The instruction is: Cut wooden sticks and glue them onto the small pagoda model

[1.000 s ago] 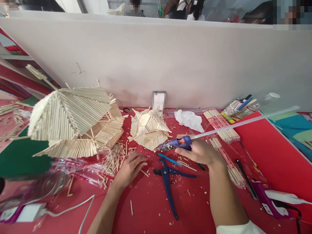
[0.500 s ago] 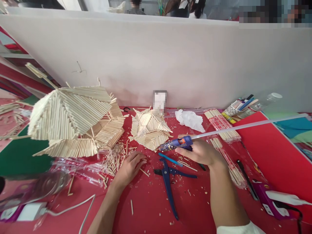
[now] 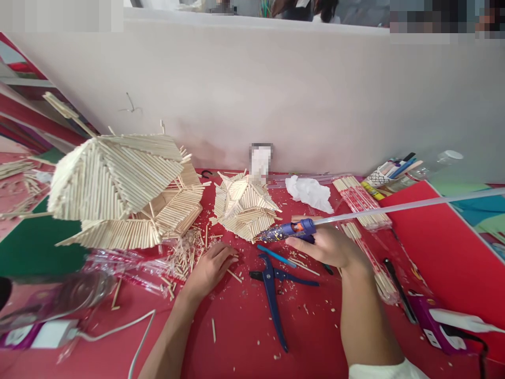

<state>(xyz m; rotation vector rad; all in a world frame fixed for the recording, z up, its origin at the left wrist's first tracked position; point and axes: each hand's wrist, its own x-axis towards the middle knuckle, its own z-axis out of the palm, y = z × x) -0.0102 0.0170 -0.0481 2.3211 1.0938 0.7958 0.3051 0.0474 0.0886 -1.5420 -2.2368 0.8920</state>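
My right hand (image 3: 329,246) is wrapped round a blue hot glue gun (image 3: 290,230), with a long clear glue stick (image 3: 394,208) running out of its back. The gun's nozzle is at the lower right edge of a small star-shaped roof (image 3: 246,205) made of wooden sticks. Left of it, my left hand (image 3: 215,266) rests low over the table with curled fingers. A pale bit shows at its fingertips, too small to make out. Loose cut sticks (image 3: 193,252) lie beside that hand. Between my forearms lies a blue-handled cutter (image 3: 272,295), near a blue pen-like stick (image 3: 276,256).
A large stick-built pavilion model (image 3: 114,179) stands at left. Crumpled white tissue (image 3: 310,193), bagged stick bundles (image 3: 361,202), a pen cup (image 3: 389,171) and a red board (image 3: 442,237) are to the right. A power strip (image 3: 437,323) lies front right, and a white cable (image 3: 118,329) front left.
The view has shifted slightly, so the table scene sits a little higher and to the right. Both hands and the glue gun hold nearly the same position over the table.
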